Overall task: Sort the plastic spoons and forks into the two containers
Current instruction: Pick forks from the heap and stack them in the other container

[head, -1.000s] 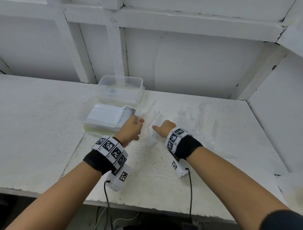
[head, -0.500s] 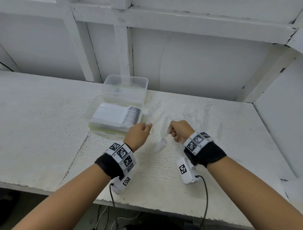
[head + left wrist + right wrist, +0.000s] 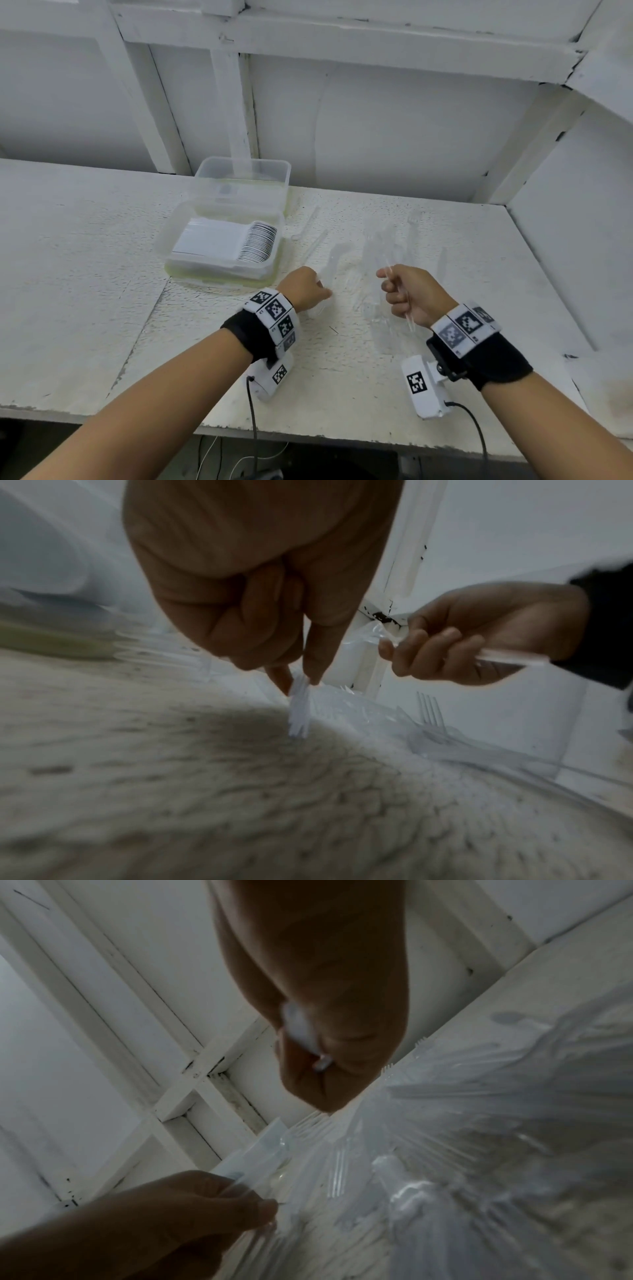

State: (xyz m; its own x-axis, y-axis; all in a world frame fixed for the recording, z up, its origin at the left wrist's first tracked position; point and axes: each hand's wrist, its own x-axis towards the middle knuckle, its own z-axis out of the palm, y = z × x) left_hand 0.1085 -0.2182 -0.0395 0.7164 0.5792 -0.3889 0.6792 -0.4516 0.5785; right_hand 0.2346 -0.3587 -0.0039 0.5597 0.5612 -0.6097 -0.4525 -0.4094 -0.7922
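Note:
Clear plastic forks and spoons lie in a loose pile (image 3: pixel 383 246) on the white table (image 3: pixel 85 274). My left hand (image 3: pixel 322 294) pinches a small bundle of clear utensils (image 3: pixel 299 712), its lower end touching the table. Whether they are forks or spoons I cannot tell. To its right, my right hand (image 3: pixel 387 284) is lifted and curled round the handle of one clear utensil (image 3: pixel 407 318); its head (image 3: pixel 375 633) pokes out past the fingers. The near clear container (image 3: pixel 168 236) holds a stack of spoons (image 3: pixel 257 245). Behind it stands a second clear container (image 3: pixel 284 178).
White wall panels and wooden framing (image 3: pixel 233 113) close off the back. A side wall (image 3: pixel 575 240) bounds the table on the right. Both containers sit left of the hands. The table's front edge (image 3: pixel 308 431) runs below the wrists.
My right hand has risen off the pile with one utensil in its fist and pulled back. My left hand has drawn back from the near container with its bundle.

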